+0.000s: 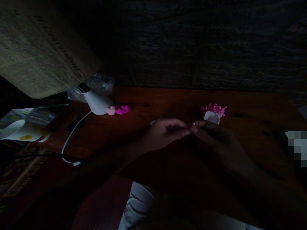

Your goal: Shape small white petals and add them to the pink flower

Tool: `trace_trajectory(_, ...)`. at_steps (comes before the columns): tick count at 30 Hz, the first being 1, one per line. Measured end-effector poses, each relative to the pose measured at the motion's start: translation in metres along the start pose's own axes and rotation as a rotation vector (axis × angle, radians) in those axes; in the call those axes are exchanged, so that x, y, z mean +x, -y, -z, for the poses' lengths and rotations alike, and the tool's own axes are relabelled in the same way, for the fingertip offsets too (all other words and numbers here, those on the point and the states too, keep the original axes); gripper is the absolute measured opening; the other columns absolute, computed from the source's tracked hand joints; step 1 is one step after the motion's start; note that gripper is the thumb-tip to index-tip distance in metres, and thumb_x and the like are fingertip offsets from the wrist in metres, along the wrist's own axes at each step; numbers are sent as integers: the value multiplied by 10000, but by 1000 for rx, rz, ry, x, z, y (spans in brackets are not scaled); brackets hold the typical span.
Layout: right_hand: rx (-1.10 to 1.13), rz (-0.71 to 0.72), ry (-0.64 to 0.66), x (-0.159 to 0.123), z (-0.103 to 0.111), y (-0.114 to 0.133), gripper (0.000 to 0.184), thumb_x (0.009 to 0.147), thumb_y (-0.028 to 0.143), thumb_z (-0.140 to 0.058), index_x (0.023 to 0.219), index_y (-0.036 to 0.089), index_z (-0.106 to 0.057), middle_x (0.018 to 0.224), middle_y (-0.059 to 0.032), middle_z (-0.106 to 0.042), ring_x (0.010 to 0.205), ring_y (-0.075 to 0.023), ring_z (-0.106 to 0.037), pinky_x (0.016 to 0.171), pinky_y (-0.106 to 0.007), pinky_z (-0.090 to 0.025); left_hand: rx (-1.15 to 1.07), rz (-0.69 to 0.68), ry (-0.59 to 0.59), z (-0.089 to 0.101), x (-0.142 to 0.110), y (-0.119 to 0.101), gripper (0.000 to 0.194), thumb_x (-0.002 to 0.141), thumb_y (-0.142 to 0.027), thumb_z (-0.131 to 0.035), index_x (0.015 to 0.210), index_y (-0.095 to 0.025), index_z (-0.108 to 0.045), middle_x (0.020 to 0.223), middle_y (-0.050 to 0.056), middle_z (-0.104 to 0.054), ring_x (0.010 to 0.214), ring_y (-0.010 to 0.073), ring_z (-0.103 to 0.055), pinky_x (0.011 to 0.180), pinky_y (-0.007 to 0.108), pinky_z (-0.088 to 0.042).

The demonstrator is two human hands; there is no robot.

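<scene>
Over the wooden table, my left hand [163, 132] and my right hand [217, 137] meet fingertip to fingertip. Each has thumb and forefinger pinched together. Whatever lies between the tips is too small and dark to make out. Just beyond my right hand are a ruffled pink clump [217, 110] and a whitish rounded piece [212, 117] in front of it. A bit of something white [153, 122] peeks out behind my left hand. Farther left, a pale pink lump [111, 110] touches a bright magenta lump [123, 110]; both look like soft clay.
At the left stands a white cone-shaped base [97, 102] with a white cable [68, 142], under a large brown newsprint-patterned sheet or shade [48, 48]. Clear plastic wrap [103, 83] lies behind it. A paper cup [22, 131] lies tilted at far left. A dark wall [192, 41] backs the table [163, 99].
</scene>
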State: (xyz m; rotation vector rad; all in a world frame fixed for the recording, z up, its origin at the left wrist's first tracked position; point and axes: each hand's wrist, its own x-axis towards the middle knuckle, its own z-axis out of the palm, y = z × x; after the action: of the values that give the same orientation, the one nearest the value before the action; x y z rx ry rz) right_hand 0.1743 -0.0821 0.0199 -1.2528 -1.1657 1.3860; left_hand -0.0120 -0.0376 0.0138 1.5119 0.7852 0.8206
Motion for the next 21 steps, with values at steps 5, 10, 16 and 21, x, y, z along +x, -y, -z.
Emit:
trace_trajectory(5,92,-37,47,1,5,-8,298,772,434,-850,1017,275,-791,881,-8,-760,738,-126,-657,629,-212,-493,-53,29,28,2,1,-1,143,854,-265,-727,900,-129,-730,820,20,-729,649,72,-597,621,198,-472)
trace_trajectory(10,135,-19,63,2,5,-9,206,790,382,-851,967,293,-795,862,16,-760,786,-115,-673,678,-194,-500,-50,56,36,2,0,-2,140,857,-261,-726,900,-128,-739,836,33,-744,651,73,-601,614,196,-471)
trace_trajectory(16,106,-31,57,1,4,-6,217,767,400,-864,927,269,-799,801,10,-753,722,-118,-670,634,-201,-499,-43,96,51,2,1,-3,149,855,-267,-732,906,-127,-746,871,49,-759,671,84,-610,626,208,-474)
trace_trajectory(21,107,29,82,0,2,-2,196,775,399,-856,905,266,-796,815,3,-759,771,-147,-700,733,-254,-546,-91,105,79,2,1,-4,119,861,-245,-719,868,-126,-728,808,25,-731,628,64,-570,601,195,-439)
